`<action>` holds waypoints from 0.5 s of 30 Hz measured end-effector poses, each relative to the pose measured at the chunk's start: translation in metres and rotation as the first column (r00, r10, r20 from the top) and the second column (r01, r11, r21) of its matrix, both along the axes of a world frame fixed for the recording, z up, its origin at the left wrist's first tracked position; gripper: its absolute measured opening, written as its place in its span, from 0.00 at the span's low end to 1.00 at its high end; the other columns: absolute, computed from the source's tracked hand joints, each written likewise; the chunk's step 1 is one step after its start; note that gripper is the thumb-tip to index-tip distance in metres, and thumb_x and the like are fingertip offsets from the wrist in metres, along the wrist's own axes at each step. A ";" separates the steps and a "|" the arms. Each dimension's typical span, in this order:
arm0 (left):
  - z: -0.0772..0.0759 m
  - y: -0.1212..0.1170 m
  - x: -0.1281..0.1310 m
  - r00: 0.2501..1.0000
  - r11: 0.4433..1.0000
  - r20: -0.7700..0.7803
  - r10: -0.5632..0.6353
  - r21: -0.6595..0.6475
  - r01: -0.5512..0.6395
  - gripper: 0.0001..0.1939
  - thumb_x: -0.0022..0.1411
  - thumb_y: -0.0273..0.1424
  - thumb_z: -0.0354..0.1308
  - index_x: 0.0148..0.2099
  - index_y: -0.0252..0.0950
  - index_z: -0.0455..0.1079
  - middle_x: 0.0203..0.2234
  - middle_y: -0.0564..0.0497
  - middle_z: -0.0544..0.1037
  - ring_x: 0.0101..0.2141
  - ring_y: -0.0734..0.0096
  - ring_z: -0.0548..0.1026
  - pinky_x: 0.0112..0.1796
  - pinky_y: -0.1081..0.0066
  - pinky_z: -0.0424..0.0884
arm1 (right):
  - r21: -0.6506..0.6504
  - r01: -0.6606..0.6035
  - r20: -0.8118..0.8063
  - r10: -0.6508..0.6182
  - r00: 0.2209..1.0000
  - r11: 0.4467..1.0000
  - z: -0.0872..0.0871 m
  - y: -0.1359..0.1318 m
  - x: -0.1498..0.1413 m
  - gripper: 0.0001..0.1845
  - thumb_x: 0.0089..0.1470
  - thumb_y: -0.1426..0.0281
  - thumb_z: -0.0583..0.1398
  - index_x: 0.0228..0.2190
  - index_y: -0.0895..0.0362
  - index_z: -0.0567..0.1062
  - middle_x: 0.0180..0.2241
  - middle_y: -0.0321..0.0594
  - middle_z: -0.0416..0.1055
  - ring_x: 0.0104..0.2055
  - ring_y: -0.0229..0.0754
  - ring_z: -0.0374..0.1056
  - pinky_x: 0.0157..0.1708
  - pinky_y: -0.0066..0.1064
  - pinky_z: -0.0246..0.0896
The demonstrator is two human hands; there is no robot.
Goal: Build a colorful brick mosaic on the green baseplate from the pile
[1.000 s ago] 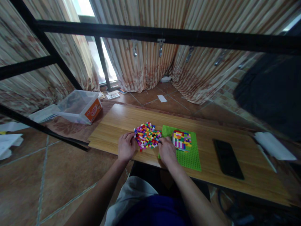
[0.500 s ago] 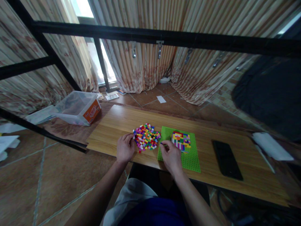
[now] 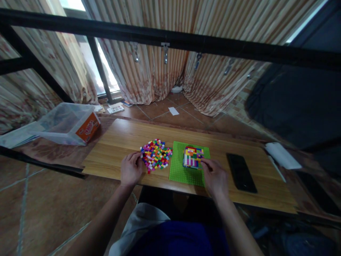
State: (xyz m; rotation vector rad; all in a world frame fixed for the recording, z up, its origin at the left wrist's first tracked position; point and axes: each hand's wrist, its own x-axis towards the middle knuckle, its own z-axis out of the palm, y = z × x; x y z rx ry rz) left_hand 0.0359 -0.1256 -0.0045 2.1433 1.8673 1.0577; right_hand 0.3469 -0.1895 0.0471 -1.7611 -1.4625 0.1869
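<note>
A heap of small coloured bricks lies on the wooden table. Right of it a green baseplate carries a block of stacked multicoloured bricks. My left hand rests at the heap's left edge, its fingers curled and touching the bricks. My right hand sits on the baseplate's right side, fingertips pinched together against the stacked block's right edge. Whatever it pinches is too small to make out.
A black phone lies right of the baseplate, with white paper and a pen further right. A clear plastic box with an orange label stands on the floor at left. A black metal bar crosses overhead; curtains hang behind.
My right hand has moved from the heap's right edge across the baseplate to the stacked block's right side. The left hand stays at the heap. The view has shifted right.
</note>
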 end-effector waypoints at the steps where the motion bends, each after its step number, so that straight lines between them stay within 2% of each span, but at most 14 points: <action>1: 0.000 0.000 0.000 1.000 1.000 -0.003 0.001 -0.002 -0.001 0.14 0.62 0.31 0.50 0.45 0.35 0.75 0.42 0.43 0.79 0.44 0.56 0.75 0.49 0.56 0.70 | 0.002 -0.006 0.035 0.006 0.999 1.000 -0.001 0.002 0.000 0.19 0.59 0.60 0.53 0.34 0.58 0.80 0.36 0.48 0.76 0.39 0.47 0.72 0.41 0.40 0.66; 8: 0.000 0.000 0.000 1.000 1.000 0.001 0.005 -0.002 -0.005 0.14 0.62 0.31 0.50 0.45 0.36 0.75 0.42 0.43 0.79 0.44 0.57 0.75 0.49 0.57 0.71 | -0.031 0.009 0.183 -0.003 0.983 0.999 -0.009 0.011 -0.006 0.18 0.57 0.66 0.51 0.34 0.57 0.80 0.34 0.47 0.74 0.39 0.47 0.70 0.41 0.39 0.64; 15: -0.002 0.001 -0.001 1.000 1.000 0.006 -0.001 0.003 0.001 0.13 0.62 0.32 0.50 0.44 0.37 0.75 0.42 0.43 0.79 0.44 0.57 0.75 0.49 0.57 0.70 | -0.018 0.071 0.089 -0.070 0.994 0.997 -0.013 0.013 -0.005 0.15 0.56 0.65 0.54 0.33 0.57 0.78 0.35 0.45 0.74 0.33 0.44 0.68 0.37 0.37 0.64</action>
